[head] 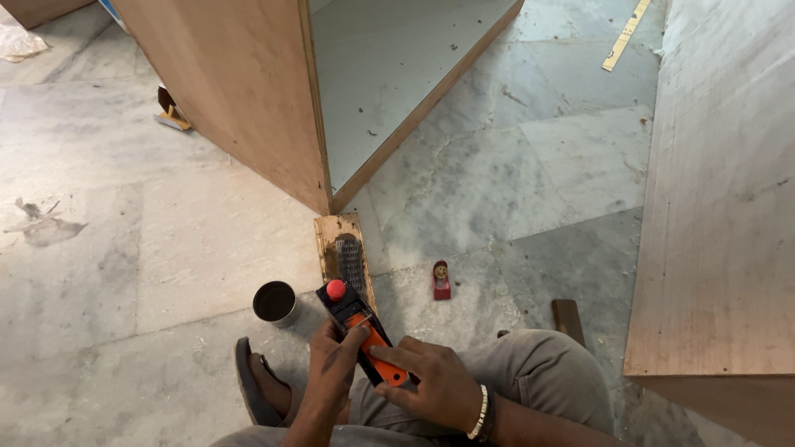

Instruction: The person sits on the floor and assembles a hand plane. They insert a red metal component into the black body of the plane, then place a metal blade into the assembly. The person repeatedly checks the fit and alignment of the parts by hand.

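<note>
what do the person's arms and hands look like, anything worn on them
Both forearms are bare, with no sleeves in view, and both hands are bare, without gloves. The right hand has a bracelet of pale beads at the wrist, beside a darker band. The left hand and its wrist show nothing worn. No rings can be made out.

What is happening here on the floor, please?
A person sits on the marble floor and holds a black and orange hand plane with both hands: the left hand grips its side, the right hand rests on the orange handle. Its front lies on a small wooden block. A dark tin cup and a plywood cabinet are close by.
</note>
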